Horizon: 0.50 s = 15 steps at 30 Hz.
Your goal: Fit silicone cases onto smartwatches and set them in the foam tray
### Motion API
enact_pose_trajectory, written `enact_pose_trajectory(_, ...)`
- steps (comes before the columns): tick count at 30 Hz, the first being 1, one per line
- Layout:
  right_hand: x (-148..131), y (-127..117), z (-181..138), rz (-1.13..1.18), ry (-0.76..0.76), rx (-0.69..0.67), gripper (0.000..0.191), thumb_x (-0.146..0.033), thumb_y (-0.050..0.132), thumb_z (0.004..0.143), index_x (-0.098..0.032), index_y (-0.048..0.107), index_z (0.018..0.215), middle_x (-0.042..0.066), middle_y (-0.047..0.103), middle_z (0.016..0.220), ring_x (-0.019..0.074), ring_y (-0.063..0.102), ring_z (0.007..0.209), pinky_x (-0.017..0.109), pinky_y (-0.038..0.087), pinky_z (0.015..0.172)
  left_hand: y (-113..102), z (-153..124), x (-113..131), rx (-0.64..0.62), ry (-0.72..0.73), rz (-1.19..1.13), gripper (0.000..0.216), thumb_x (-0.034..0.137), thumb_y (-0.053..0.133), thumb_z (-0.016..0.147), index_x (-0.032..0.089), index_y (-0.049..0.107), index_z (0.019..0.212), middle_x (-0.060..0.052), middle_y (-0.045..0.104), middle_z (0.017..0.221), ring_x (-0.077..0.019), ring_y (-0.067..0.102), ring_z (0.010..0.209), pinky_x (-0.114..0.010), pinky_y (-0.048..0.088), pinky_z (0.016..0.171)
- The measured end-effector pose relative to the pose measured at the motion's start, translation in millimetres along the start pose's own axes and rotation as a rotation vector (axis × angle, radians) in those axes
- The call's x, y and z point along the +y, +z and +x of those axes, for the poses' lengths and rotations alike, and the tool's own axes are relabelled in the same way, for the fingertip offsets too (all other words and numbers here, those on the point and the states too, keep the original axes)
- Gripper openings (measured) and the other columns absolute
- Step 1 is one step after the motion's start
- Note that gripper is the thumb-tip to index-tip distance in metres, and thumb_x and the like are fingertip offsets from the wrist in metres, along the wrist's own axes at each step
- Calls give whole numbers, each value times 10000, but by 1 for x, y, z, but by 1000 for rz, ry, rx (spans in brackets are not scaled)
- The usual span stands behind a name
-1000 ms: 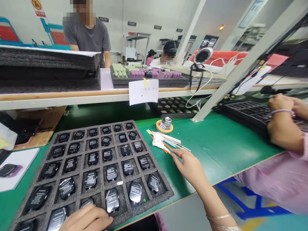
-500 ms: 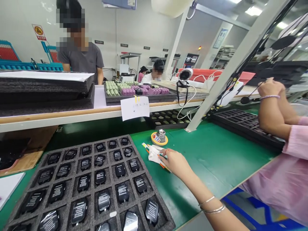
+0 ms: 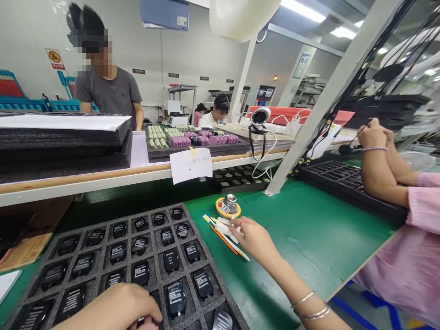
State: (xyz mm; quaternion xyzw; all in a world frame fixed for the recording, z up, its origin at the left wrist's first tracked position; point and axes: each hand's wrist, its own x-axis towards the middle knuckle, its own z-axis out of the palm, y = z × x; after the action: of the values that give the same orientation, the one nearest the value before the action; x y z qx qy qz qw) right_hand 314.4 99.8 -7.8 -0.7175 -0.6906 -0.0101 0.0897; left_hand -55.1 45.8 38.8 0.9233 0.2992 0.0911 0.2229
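Observation:
My left hand (image 3: pixel 125 305) has come in at the bottom edge, over a dark grey foam tray (image 3: pixel 187 207). Its fingers curl down round a black watch-like device whose printed face barely shows; the fingertips are partly cut off. More black devices (image 3: pixel 176 299) with white print sit in the tray's compartments. On the green mat, my right hand (image 3: pixel 254 238) pinches a thin white cloth or tissue (image 3: pixel 224 228). Beside that cloth lie an orange stick (image 3: pixel 223 239) and a pale pen-like tool (image 3: pixel 244 255). Just behind is a small metal-topped bottle (image 3: pixel 230 202) in a yellow ring.
A raised shelf (image 3: pixel 151 176) crosses ahead, carrying black foam stacks (image 3: pixel 68 144), a tray of green and purple pieces (image 3: pixel 195 153) and a webcam (image 3: pixel 260 118). A slanted white post (image 3: pixel 309 110) stands right. A co-worker's arms (image 3: pixel 381 165) are over another black tray (image 3: pixel 330 176).
My left hand has entered from below and reached over the tray. The right hand stays near the bottle; its white cloth lies flatter, showing more of the sticks. The camera view has shifted slightly.

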Motion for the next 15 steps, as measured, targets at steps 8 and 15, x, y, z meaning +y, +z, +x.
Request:
enact_pose_trajectory(8,-54,33,11,20,39,-190,262,-318,640,959,-128,644,1139,92,677,1129,204,681,963,394,578,840,-3,96,-54,165,-79,144,197,211,562,922,224,729,1026,-45,753,1025,-222,697,996,-352,553,911)
enact_pose_trajectory(15,-72,-2,39,491,2,-182,304,-303,629,963,-161,595,1230,72,668,1149,203,684,947,407,581,829,15,153,-106,321,-58,268,291,364,569,952,232,694,1179,-115,601,1371,-303,499,1350,-485,419,1126)
